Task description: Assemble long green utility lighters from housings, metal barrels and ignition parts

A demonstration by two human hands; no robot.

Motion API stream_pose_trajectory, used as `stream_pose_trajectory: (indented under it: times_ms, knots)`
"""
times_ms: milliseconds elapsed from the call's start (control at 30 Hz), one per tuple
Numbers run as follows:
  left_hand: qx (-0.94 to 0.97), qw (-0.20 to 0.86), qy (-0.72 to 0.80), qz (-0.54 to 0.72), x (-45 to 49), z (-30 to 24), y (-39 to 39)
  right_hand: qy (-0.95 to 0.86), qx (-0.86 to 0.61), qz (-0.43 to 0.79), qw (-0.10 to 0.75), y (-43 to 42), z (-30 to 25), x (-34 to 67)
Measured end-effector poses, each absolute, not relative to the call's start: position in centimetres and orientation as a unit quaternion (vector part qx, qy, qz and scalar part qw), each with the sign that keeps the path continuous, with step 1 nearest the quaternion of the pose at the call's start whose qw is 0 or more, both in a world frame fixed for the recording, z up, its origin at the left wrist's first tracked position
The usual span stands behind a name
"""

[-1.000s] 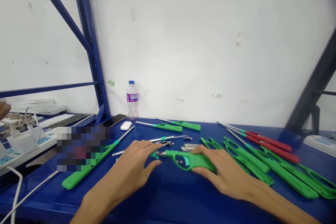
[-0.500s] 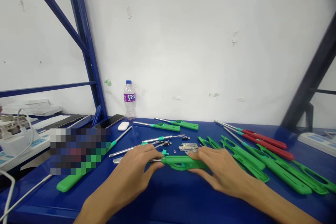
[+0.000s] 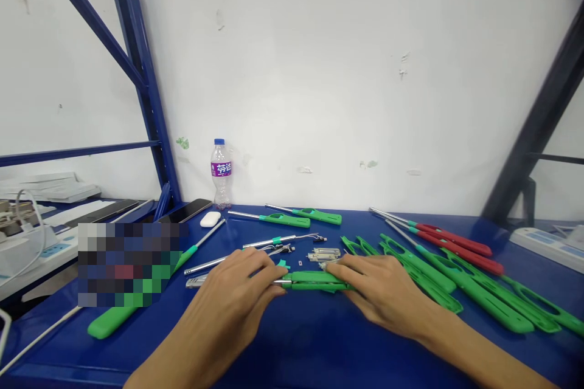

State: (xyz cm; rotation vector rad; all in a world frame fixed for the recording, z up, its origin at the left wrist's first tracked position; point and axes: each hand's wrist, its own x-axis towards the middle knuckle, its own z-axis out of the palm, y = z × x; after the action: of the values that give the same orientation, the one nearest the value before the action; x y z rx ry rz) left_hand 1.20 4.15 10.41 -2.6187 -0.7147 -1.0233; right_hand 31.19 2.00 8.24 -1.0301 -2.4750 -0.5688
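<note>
Held level between my hands, low over the front of the table, is a green long-reach lighter (image 3: 314,280). My left hand (image 3: 244,282) pinches its metal tube near the handle. My right hand (image 3: 371,289) grips the far end of the handle, which its fingers cover. A lengthwise gap shows along the handle's side. Just behind lie clear lighter fuel tanks (image 3: 325,254), a small turquoise piece (image 3: 283,264) and metal lighter tubes with wires (image 3: 274,241). Green handle shells (image 3: 417,276) lie to the right of my right hand.
Two green lighters (image 3: 285,219) lie at the back, and red lighters (image 3: 456,246) at the right. A bottle (image 3: 222,176), white case (image 3: 210,219) and phone (image 3: 189,211) stand or lie at back left. Another green lighter (image 3: 112,319) lies front left. Power strips sit at both sides.
The lighter has been rolled in my hands, so its edge with the gap now faces me instead of its side with the trigger loop. My right hand's fingers have shifted slightly on the handle.
</note>
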Motion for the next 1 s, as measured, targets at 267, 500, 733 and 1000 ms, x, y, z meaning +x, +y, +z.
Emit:
stream_pose_trajectory:
  times_ms: [267,500,733,1000]
  knots:
    - [-0.897,0.134,-0.226,-0.354,1.1,10.7,4.3,-0.878,-0.337,-0.260,0.218,2.0,8.5,31.4]
    - [-0.893,0.135,-0.213,-0.371,1.5,10.7,4.1,-0.872,-0.324,-0.270,0.250,2.0,8.3,31.1]
    - [-0.899,0.126,-0.238,-0.346,1.6,10.3,3.7,-0.876,-0.349,-0.208,0.259,1.3,8.8,30.4]
    - [-0.914,0.097,-0.246,-0.308,1.4,10.1,4.0,-0.893,-0.359,-0.110,0.250,1.3,8.6,30.6]
